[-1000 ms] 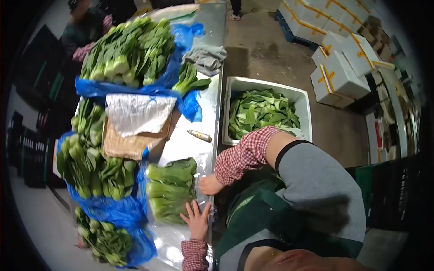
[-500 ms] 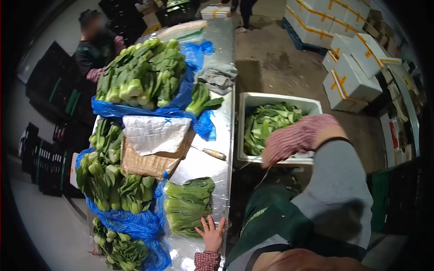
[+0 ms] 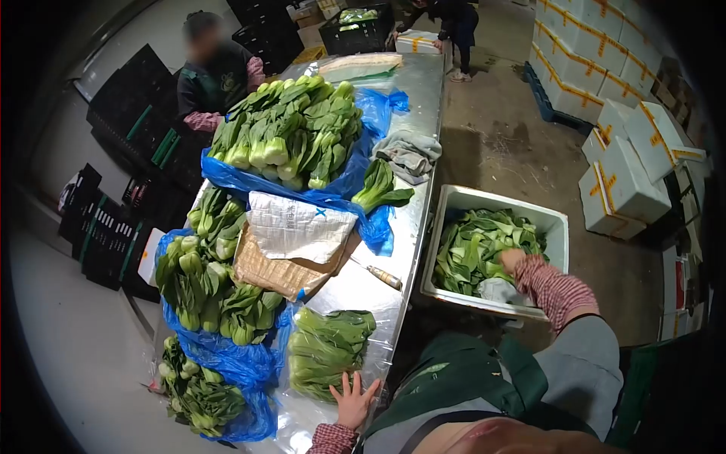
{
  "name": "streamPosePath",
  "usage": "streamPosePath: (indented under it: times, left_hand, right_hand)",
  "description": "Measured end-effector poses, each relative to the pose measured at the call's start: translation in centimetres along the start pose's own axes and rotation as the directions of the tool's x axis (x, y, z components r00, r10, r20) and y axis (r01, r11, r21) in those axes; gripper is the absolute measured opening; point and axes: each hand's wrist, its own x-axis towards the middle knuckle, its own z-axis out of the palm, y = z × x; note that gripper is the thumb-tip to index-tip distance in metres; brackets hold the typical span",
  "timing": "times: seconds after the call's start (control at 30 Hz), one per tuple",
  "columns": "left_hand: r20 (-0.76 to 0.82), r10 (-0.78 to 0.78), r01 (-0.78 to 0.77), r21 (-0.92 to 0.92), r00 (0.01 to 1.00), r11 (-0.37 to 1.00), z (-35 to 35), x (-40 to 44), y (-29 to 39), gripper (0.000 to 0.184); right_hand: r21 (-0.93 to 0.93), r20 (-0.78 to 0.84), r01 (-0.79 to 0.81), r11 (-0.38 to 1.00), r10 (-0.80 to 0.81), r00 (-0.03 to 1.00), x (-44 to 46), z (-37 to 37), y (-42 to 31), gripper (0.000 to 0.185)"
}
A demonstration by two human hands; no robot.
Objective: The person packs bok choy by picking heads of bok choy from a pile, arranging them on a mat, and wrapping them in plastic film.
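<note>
My left hand (image 3: 352, 401) lies with fingers spread on clear plastic, at the near edge of a flat bundle of bok choy (image 3: 329, 348). The plastic covers this bundle on the metal table (image 3: 412, 113). My right hand (image 3: 514, 262) is over the white foam box (image 3: 563, 257) beside the table, at the loose green leaves (image 3: 484, 246) inside. Its fingers are small and partly hidden, so I cannot make out their grip. A crumpled pale plastic piece (image 3: 499, 291) lies in the box below that hand.
Bok choy piles (image 3: 291, 132) sit on blue plastic (image 3: 257, 180). A knife (image 3: 384, 277), brown paper (image 3: 283, 268) and grey cloth (image 3: 408, 151) lie on the table. A person (image 3: 215, 76) stands at the far left; another person (image 3: 454, 26) bends over a box. Foam boxes (image 3: 624, 189) are stacked right.
My right hand has moved from the box's near edge into the box, over the leaves. My left hand stays spread by the bundle. The view has shifted, and the far person now bends over a box.
</note>
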Motion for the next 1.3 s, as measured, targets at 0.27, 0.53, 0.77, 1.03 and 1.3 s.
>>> streamPosePath:
  times: [0.27, 0.53, 0.77, 1.03, 1.3]
  left_hand:
    - [-0.016, -0.020, 0.020, -0.004, 1.000, 1.000, -0.4, -0.1, 0.3, 0.048]
    - [-0.036, -0.066, 0.062, -0.099, 0.997, 0.993, 0.3, -0.5, -0.3, 0.052]
    - [-0.042, -0.062, 0.057, -0.097, 0.997, 0.994, 0.1, -0.7, -1.0, 0.050]
    - [0.019, -0.022, 0.025, -0.217, 1.000, 0.976, -1.2, -1.2, -2.0, 0.045]
    - [0.013, -0.025, 0.028, -0.271, 1.000, 0.962, -0.4, -1.4, -1.8, 0.048]
  right_hand:
    - [0.736, 0.001, 0.124, 0.666, -0.185, 0.983, 0.1, -9.0, 2.6, 0.036]
    - [-0.195, -0.080, 0.652, 0.732, -0.675, 0.734, 6.3, -5.1, -5.2, 0.043]
    - [-0.279, -0.236, 0.936, 0.216, -0.960, 0.151, 1.1, -13.8, -22.7, 0.056]
    - [-0.230, 0.450, 0.856, -0.464, -0.830, -0.329, 5.0, -14.2, -34.2, 0.066]
    - [-0.271, 0.382, 0.802, -0.532, -0.824, -0.418, 7.0, -12.0, -35.8, 0.058]
